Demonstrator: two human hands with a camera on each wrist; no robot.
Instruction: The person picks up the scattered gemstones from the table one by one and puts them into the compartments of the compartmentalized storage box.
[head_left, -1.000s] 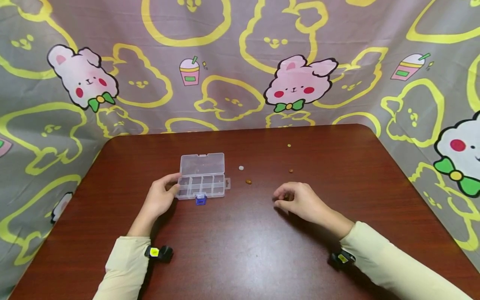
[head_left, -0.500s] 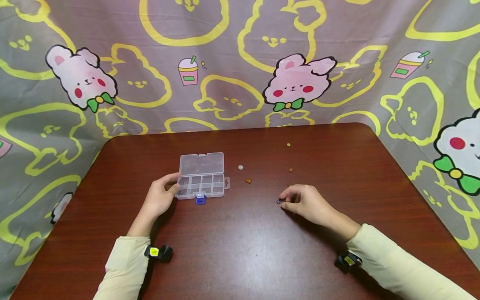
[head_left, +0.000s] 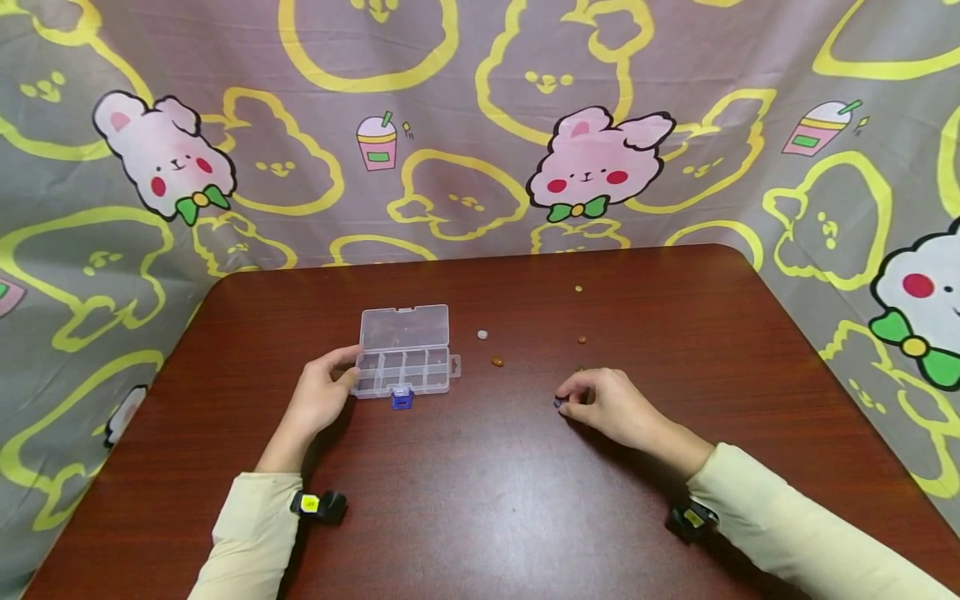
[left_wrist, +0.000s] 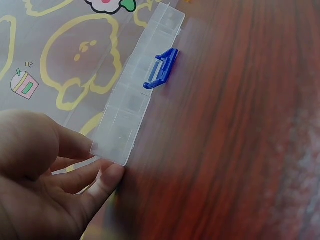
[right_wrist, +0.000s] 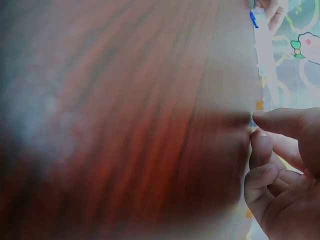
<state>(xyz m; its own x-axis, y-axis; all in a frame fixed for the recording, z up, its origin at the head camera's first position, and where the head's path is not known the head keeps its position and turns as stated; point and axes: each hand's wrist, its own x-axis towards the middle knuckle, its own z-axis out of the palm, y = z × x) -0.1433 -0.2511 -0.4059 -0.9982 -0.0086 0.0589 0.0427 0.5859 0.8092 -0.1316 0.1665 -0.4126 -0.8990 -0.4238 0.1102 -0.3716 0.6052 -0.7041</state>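
Here's the right hand (head_left: 611,404), right of centre in the head view, thumb and forefinger pinching a tiny dark blue pill (head_left: 558,402) just above or on the tabletop; the piece is so small, and the right wrist view so blurred, that I can't fairly say which. Over to the left of centre, the left hand (head_left: 322,393) grips the near-left end of a clear plastic pill organizer (head_left: 402,371), thumb at the corner, fingers round behind. And the lid (head_left: 405,328) is up, leaning back toward the top of the frame, with two rows of compartments on show and a blue latch (head_left: 402,400) hanging off the front edge!

Between box and right hand, a white pill (head_left: 482,335) lies near the centre, an amber softgel (head_left: 497,362) just below it. Further right, a brown pill (head_left: 581,339) sits above the right hand, and higher again there's a yellow pill (head_left: 578,288), near the far edge of the dark red-brown table (head_left: 450,483). Behind it all, a bunny-print curtain (head_left: 450,200) fills the upper frame.
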